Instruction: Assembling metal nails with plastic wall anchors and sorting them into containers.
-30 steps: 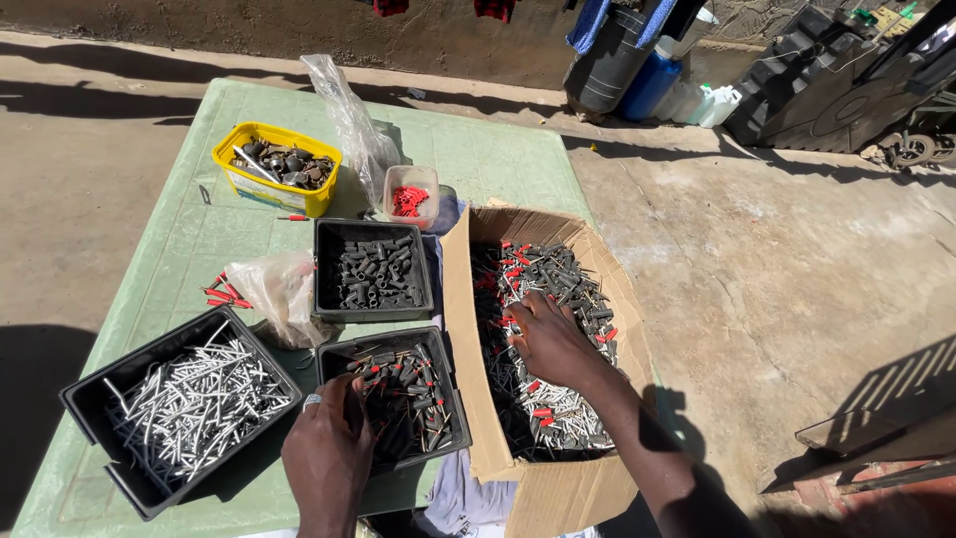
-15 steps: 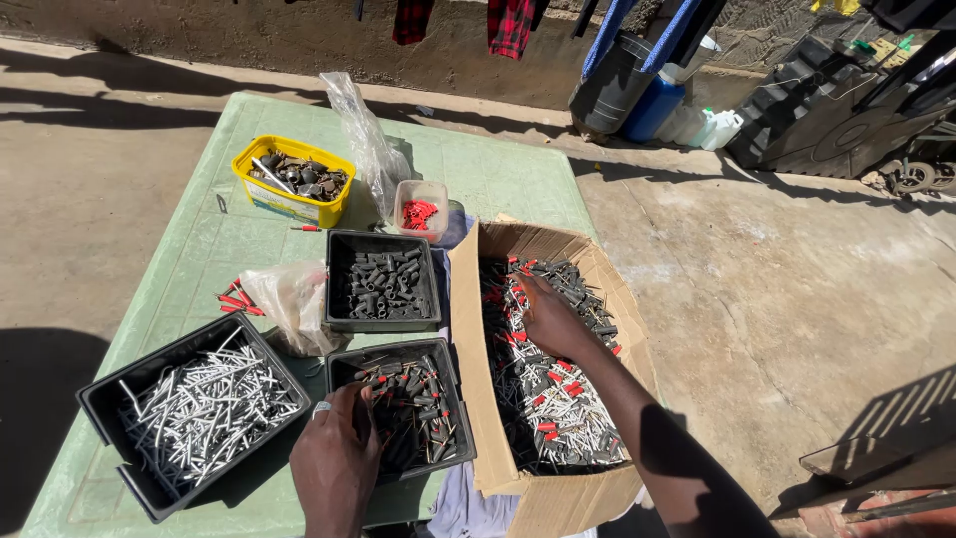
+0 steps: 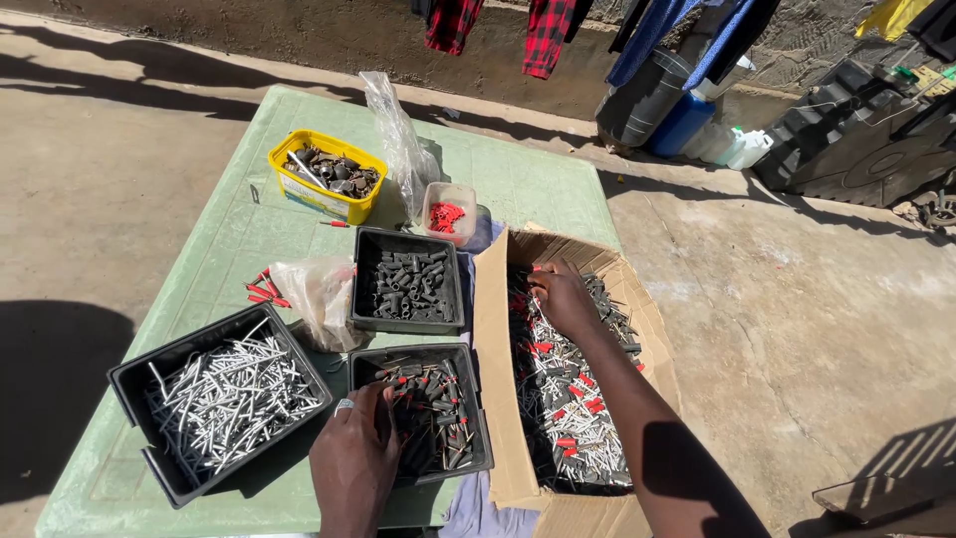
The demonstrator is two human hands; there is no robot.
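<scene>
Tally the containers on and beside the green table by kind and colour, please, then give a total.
Black plastic trays: 3, one of silver rods, one of dark sleeves, one of mixed parts under the left hand
Yellow tub: 1
Small clear tub of red pieces: 1
Cardboard box, right hand inside: 1
Total: 6

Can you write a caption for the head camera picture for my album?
Left hand in a black tray of mixed parts, right hand digging in a cardboard box on a green table.
</scene>
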